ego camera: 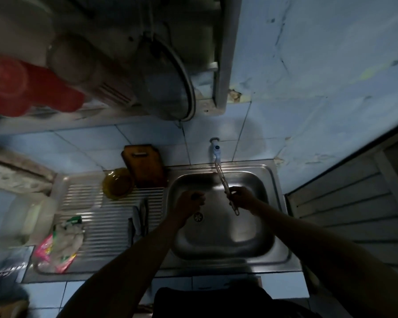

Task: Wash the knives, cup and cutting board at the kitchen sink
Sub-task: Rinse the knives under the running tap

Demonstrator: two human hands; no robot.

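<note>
Stainless steel sink point(269, 228) occupies the centre of the frame, with the tap point(215, 152) on the tiled wall above it. At centre, the right hand point(240, 199) has its fingers clamped on a slim metal utensil point(223, 182), apparently a knife, its upper end raised toward the tap. The left hand point(190, 206), just left of it over the drain point(198, 216), has its fingers curled round a small dark item; what it is cannot be told in this light.

Risks, as judged: the room is dim and the metal is likely wet, so the utensil could slip from the grip or an edge could meet the other hand, which is near.

Count: one cutting board point(145, 165) propped against the wall at centre left; one yellow cup point(117, 183) beside it on the ribbed worktop point(90, 203); at least two dark knives point(140, 218) lying left of the basin, exact number uncertain; one utensil in hand.
</note>
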